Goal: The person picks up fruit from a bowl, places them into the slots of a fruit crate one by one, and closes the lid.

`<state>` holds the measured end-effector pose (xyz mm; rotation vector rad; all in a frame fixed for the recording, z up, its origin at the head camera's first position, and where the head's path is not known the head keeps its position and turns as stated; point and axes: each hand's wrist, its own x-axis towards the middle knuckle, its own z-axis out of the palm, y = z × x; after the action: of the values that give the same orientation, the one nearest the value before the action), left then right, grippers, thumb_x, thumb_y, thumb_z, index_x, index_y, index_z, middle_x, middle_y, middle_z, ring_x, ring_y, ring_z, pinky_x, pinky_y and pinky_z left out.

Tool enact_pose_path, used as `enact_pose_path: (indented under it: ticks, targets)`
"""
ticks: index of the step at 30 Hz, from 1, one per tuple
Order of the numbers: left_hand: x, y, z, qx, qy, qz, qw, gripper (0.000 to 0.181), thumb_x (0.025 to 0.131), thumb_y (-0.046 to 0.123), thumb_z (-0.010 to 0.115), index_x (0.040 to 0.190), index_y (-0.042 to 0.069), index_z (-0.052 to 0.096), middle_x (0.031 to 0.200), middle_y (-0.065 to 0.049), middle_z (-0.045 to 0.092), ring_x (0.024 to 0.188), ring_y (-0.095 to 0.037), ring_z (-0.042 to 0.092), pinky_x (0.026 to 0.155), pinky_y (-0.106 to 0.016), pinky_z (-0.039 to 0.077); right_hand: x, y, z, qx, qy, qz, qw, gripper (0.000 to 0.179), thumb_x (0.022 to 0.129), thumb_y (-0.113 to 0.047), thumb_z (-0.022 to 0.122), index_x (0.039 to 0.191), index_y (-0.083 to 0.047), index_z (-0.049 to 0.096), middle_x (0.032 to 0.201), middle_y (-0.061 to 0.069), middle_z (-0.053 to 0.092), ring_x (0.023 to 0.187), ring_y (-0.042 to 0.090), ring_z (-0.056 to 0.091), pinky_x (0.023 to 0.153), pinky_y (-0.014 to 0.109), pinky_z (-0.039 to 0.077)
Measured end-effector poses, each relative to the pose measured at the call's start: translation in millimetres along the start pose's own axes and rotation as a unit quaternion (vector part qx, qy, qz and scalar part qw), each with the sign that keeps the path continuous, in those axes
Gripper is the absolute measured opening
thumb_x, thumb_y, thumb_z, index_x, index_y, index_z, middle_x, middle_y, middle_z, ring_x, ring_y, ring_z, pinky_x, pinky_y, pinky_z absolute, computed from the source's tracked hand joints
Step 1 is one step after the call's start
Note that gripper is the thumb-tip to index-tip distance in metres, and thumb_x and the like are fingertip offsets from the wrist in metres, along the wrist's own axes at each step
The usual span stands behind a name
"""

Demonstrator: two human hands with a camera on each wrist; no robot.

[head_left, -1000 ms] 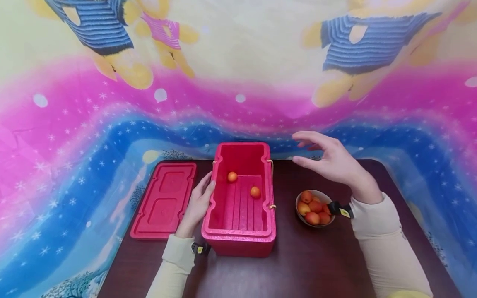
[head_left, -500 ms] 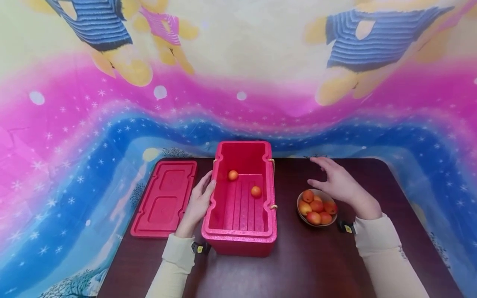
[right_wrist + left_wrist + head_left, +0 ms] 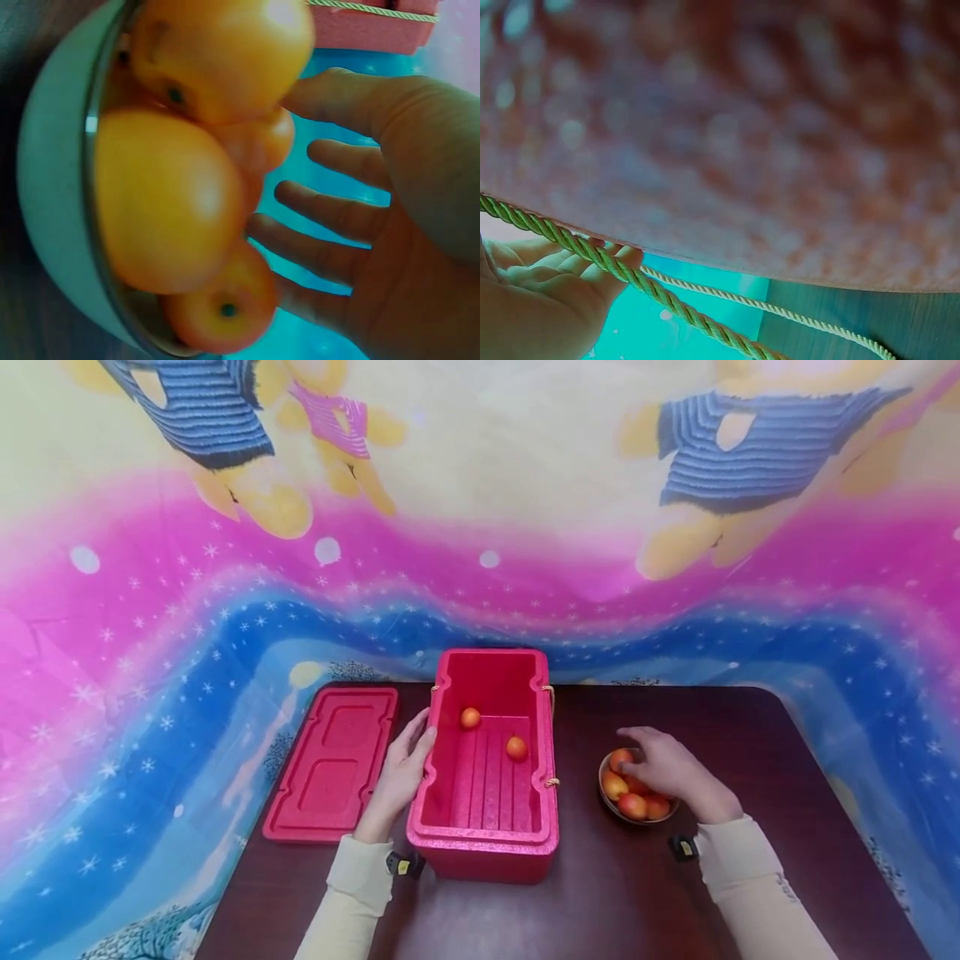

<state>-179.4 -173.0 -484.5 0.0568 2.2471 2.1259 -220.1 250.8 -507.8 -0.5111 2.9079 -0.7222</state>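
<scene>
A red foam box (image 3: 480, 852) with rope handles stands without its lid, two small orange fruits lying inside, one fruit (image 3: 470, 717) at the back left and another fruit (image 3: 516, 748) near the right wall. My left hand (image 3: 401, 772) rests against the box's left side, fingers fairly straight; in the left wrist view a twisted rope (image 3: 667, 300) crosses in front of it. To the right, a bowl (image 3: 56, 187) holds several orange-red fruits (image 3: 172, 202). My right hand (image 3: 667, 768) reaches over the bowl with fingers spread; its thumb is close to the topmost fruit (image 3: 225, 52), and no grip shows.
A red lid (image 3: 333, 764) lies flat on the dark table (image 3: 600, 893), left of the box. Behind the table hangs a printed cloth (image 3: 480, 610) with bears and stars.
My right hand has come down from above and beyond the bowl to the fruits in it. The left hand stays at the box, and the fruits inside the box have not moved.
</scene>
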Motion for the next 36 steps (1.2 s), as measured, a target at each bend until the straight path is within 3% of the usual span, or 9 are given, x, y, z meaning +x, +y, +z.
enact_pose_path:
  ticks: [5,9,17,36]
  targets:
    - [0.3,0.0,-0.3,-0.006,-0.001,0.002,1.0,0.06,0.105,0.035,0.055,0.158,0.017,0.034,0.155,-0.014,0.043,0.134,-0.043,0.049,0.102,-0.058,0.047,0.2,3,7,0.0,-0.003,0.01,0.9999,0.048,0.092,-0.023,0.074,0.133,0.0,0.062,0.128,0.022,0.064,0.111,0.039,0.062,0.096,0.06,0.05]
    - [0.6,1.9,0.3,0.001,-0.002,0.005,1.0,0.06,0.105,0.034,0.054,0.158,0.016,0.034,0.156,-0.015,0.043,0.133,-0.039,0.051,0.101,-0.054,0.049,-0.6,3,11,-0.002,0.001,0.011,0.9999,0.044,0.092,-0.02,0.074,0.131,-0.001,0.064,0.126,0.021,0.065,0.109,0.039,0.063,0.094,0.059,0.052]
    - [2.2,2.6,0.8,-0.007,0.003,0.014,0.9999,0.058,0.106,0.032,0.053,0.158,0.013,0.035,0.155,-0.016,0.043,0.134,-0.042,0.049,0.105,-0.058,0.044,-0.5,2,12,-0.004,0.011,-0.004,0.9999,0.036,0.092,-0.016,0.073,0.125,-0.004,0.068,0.123,0.018,0.067,0.106,0.036,0.064,0.092,0.058,0.053]
    - [0.7,1.5,1.6,0.005,0.01,0.012,0.9999,0.057,0.106,0.032,0.054,0.157,0.014,0.036,0.153,-0.014,0.045,0.131,-0.036,0.053,0.102,-0.051,0.05,-0.6,4,11,-0.018,0.042,-0.024,0.9987,0.029,0.088,-0.018,0.076,0.114,-0.005,0.073,0.115,0.015,0.07,0.102,0.036,0.065,0.091,0.057,0.053]
